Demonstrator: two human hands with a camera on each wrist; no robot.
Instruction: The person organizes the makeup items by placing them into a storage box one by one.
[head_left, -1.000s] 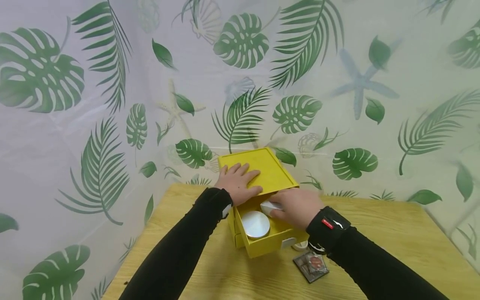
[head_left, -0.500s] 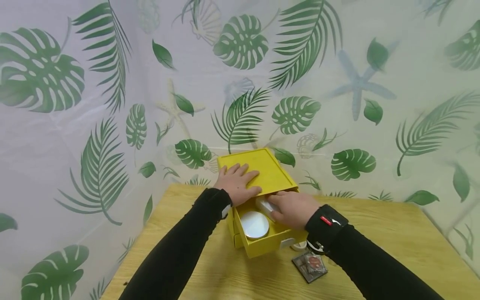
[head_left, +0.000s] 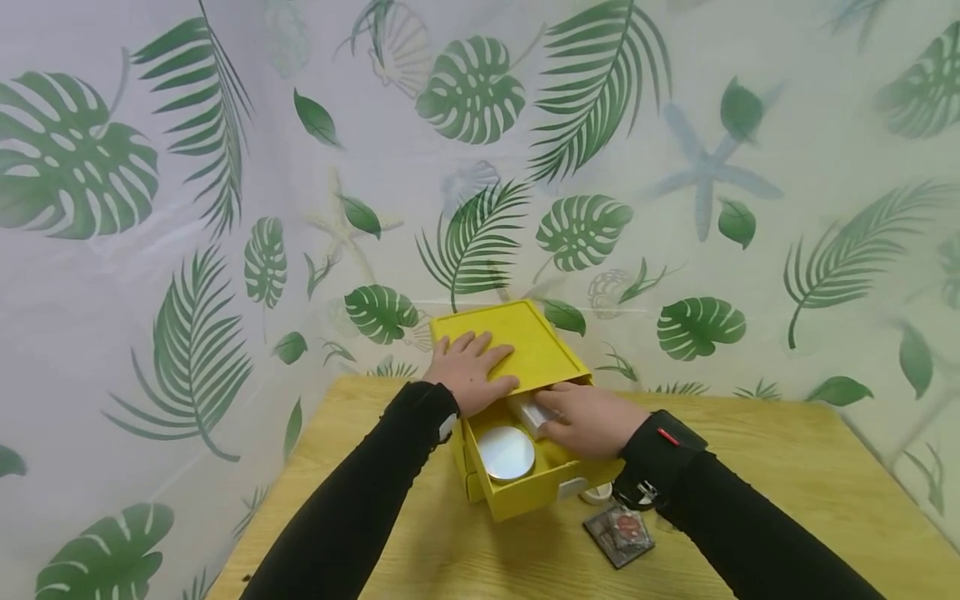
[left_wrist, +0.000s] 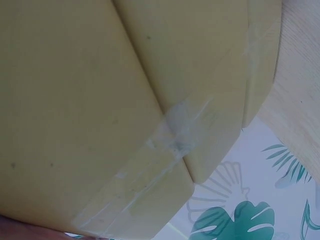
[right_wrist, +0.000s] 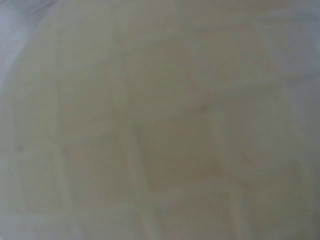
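The white box [head_left: 529, 417] sits inside the pulled-out drawer [head_left: 521, 502] near a round disc [head_left: 506, 454], gripped by the right hand [head_left: 592, 421]; the left hand [head_left: 471, 377] lies spread on the yellow cabinet [head_left: 536, 337]. Leaning on that drawer might tip the cabinet forward.

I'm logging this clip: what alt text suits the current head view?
A person's right hand holds a white item in the open drawer of a yellow box, beside a round, shiny disc, while the left hand rests with fingers spread on the box's top. The box stands on a wooden table before a leaf-printed backdrop.
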